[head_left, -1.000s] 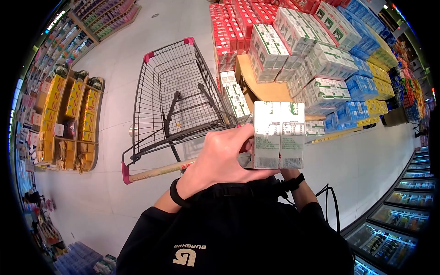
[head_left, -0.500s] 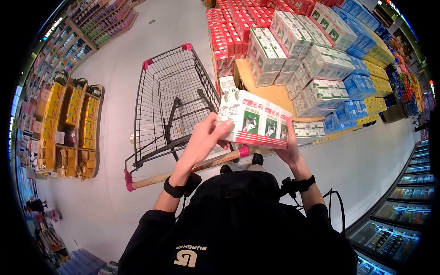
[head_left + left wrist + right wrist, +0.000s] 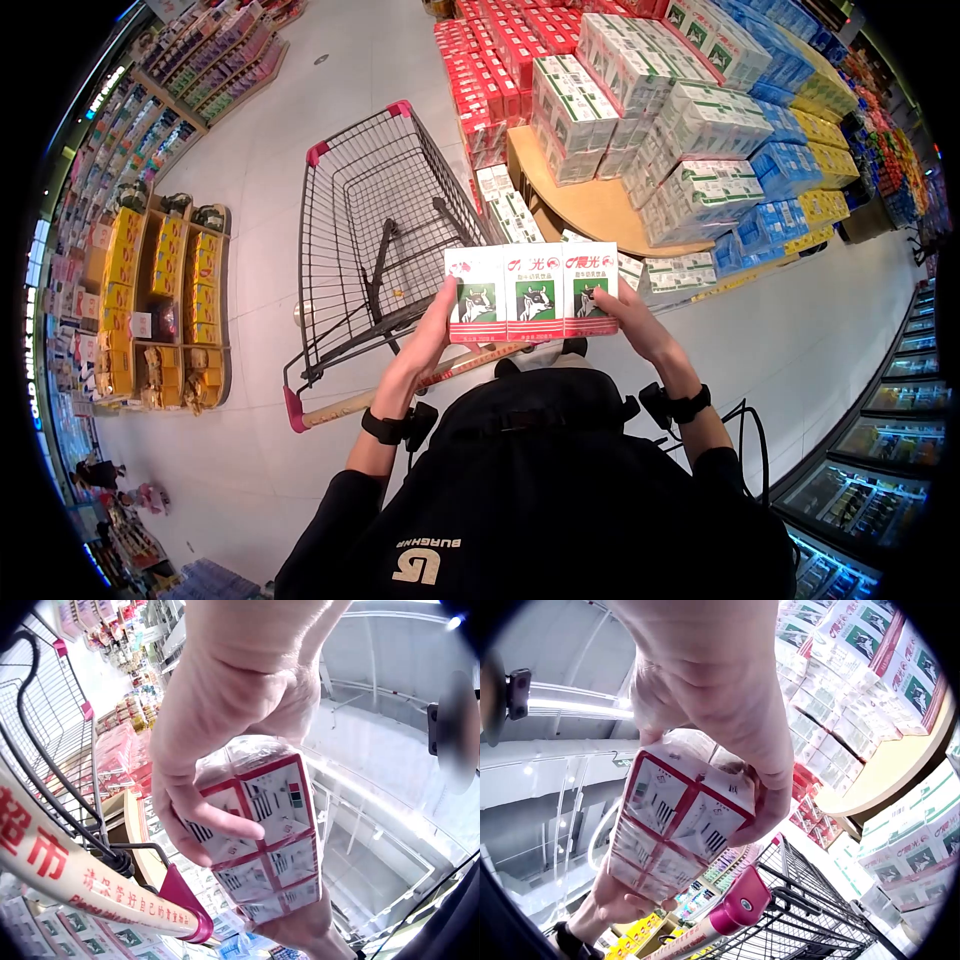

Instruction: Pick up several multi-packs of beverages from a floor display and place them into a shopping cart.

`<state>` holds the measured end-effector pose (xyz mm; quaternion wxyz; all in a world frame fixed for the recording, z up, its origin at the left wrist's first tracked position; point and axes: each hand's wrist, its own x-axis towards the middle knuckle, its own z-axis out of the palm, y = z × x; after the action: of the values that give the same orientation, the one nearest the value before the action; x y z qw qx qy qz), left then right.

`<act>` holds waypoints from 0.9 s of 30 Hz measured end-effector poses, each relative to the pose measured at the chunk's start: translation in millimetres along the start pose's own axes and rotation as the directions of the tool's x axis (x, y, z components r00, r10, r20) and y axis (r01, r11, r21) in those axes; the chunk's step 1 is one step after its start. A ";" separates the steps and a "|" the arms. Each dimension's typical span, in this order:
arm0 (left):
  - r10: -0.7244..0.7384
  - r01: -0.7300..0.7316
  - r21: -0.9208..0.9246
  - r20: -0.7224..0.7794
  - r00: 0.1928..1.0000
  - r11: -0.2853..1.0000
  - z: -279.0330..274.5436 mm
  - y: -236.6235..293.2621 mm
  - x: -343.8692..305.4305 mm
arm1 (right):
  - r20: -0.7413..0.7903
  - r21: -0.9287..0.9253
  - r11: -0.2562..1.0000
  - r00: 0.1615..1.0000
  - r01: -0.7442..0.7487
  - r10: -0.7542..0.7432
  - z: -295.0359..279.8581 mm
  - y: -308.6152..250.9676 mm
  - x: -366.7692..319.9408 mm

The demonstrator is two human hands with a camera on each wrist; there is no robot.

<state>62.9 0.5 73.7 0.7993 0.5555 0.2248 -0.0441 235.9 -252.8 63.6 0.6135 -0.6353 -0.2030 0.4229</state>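
Note:
A shrink-wrapped pack of milk cartons (image 3: 533,292), white and red with cow pictures on green, is held up in front of the body. Its printed front faces the head camera. My left hand (image 3: 425,328) grips one end, thumb at the front edge. At the opposite end my right hand (image 3: 645,325) holds it, thumb over the front. In the left wrist view, fingers (image 3: 225,817) curl under the red-edged carton bottoms (image 3: 266,825). From the right wrist, the same pack (image 3: 671,817) shows between both hands.
A wire shopping cart (image 3: 375,215) stands ahead to the left, its handle (image 3: 350,408) close to the body. Stacked milk packs (image 3: 705,200) rise on the right beside a curved wooden display shelf (image 3: 575,205). Yellow boxes (image 3: 122,250) fill a stand at left; glass-topped freezers (image 3: 850,480) line the right.
The pack has turned from its barcoded end, through a tilted view, to its cow-picture front facing the head camera squarely. The left hand has shifted from across the pack to its left end.

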 end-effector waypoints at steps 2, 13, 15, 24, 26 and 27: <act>0.011 -0.011 -0.010 -0.026 1.000 1.000 -6.0 -6.1 4.1 | 0.014 -0.060 0.998 1.000 0.029 -0.028 4.2 -10.1 -3.1; 0.215 -0.321 -0.194 -0.427 0.879 0.927 -4.3 -17.6 8.6 | 0.103 -0.303 0.852 0.904 0.427 -0.416 28.2 -32.0 -23.7; 0.254 -0.380 -0.206 -0.458 0.852 0.902 -8.9 -17.8 5.4 | 0.174 -0.462 0.707 0.836 0.536 -0.520 28.4 -30.9 -26.1; 0.683 -0.641 -0.404 -0.052 0.728 0.652 -48.3 -46.1 10.9 | 0.178 -0.529 0.507 0.674 0.680 -0.717 32.9 -28.2 -21.9; 0.681 -0.649 -0.388 -0.070 0.729 0.654 -44.8 -43.9 8.8 | 0.186 -0.547 0.479 0.658 0.687 -0.730 32.9 -29.0 -22.9; 0.677 -0.649 -0.380 -0.075 0.732 0.659 -43.8 -42.2 8.6 | 0.187 -0.553 0.471 0.654 0.687 -0.733 33.0 -29.1 -23.2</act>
<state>43.5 25.9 21.1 0.8595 0.4308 -0.0184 0.2744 204.5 -246.0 101.7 0.5152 -0.6631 -0.5426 0.0223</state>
